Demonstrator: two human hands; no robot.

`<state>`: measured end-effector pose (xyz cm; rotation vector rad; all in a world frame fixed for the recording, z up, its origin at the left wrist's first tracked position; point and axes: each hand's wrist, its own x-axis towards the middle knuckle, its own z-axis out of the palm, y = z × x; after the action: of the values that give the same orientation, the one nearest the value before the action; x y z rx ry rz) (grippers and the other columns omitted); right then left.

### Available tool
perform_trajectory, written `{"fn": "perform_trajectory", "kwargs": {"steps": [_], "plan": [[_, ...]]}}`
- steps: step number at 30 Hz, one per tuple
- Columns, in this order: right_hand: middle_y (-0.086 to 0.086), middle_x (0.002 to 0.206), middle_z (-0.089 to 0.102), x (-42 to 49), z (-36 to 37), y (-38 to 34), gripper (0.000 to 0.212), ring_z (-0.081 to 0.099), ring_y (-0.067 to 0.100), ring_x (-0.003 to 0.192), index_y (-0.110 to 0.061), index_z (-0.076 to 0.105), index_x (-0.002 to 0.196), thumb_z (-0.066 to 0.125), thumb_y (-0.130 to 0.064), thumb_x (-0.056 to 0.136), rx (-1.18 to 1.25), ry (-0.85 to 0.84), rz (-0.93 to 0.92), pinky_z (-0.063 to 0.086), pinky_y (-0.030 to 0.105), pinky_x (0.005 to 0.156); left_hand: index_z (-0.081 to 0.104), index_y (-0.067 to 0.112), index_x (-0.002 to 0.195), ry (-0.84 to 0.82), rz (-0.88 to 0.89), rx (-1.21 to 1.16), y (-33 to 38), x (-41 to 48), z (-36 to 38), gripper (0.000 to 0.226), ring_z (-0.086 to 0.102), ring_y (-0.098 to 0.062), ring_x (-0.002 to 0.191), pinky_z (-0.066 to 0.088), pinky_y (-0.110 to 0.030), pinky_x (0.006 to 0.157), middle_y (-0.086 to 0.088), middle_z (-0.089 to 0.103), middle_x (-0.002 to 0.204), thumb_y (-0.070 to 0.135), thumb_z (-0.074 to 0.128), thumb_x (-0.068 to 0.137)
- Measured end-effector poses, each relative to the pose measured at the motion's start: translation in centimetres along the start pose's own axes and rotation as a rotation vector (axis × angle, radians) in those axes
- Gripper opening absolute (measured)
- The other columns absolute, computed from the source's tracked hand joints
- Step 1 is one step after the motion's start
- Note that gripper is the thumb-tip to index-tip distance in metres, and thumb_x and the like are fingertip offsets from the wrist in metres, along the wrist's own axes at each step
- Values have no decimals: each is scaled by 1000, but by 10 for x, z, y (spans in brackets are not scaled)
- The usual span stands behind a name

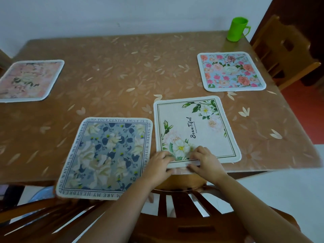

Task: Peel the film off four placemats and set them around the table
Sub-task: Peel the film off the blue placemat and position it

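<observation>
I am working at the near edge of the white placemat (196,130), which is lying near and right of centre on the tabletop (122,76). Its near border is reaching the tabletop's rim, above a chair back (175,216). My left grip (160,162) is pinching the near-left corner with its fingers curled on top. My right grip (205,160) is pinching the near border just beside it, fingers on the printed face and thumb along the edge. No film is showing between my fingers, so I cannot tell whether any is coming away.

I am judging this to be either hunting for a film edge or squaring the mat. Either way, I am aiming to lift only the corner, pull low and flat, and avoid nudging the blue placemat (108,155) just beside it on the left. The rose placemat (231,71) and the pale pink placemat (29,80) are lying far right and far left.
</observation>
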<state>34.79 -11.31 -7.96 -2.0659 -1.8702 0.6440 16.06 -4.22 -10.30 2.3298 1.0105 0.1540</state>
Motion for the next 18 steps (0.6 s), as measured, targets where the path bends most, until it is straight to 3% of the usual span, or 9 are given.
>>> {"fn": "perform_trajectory", "kwargs": {"steps": [4,9,18], "plan": [[11,102,56,14,12,-41,22,49,28,100,-9,62,95,65,-22,78,6,-22,-124,44,41,84,51,18,123,57,-48,-54,-11,-10,-30,43,39,-18,120,31,-33,101,-2,47,129,24,62,82],[14,100,57,28,31,-89,21,50,29,97,-5,62,94,65,-20,79,10,-51,-248,45,41,81,50,17,124,84,-77,55,-48,-46,-66,43,37,-16,122,31,-32,101,-1,44,133,27,60,84],[15,105,53,31,81,-139,31,50,30,101,-6,58,103,64,-26,80,-60,-205,-416,44,39,84,43,20,130,-72,-226,89,-104,-120,-63,61,22,-19,134,22,-33,108,-2,29,146,36,66,76]]}}
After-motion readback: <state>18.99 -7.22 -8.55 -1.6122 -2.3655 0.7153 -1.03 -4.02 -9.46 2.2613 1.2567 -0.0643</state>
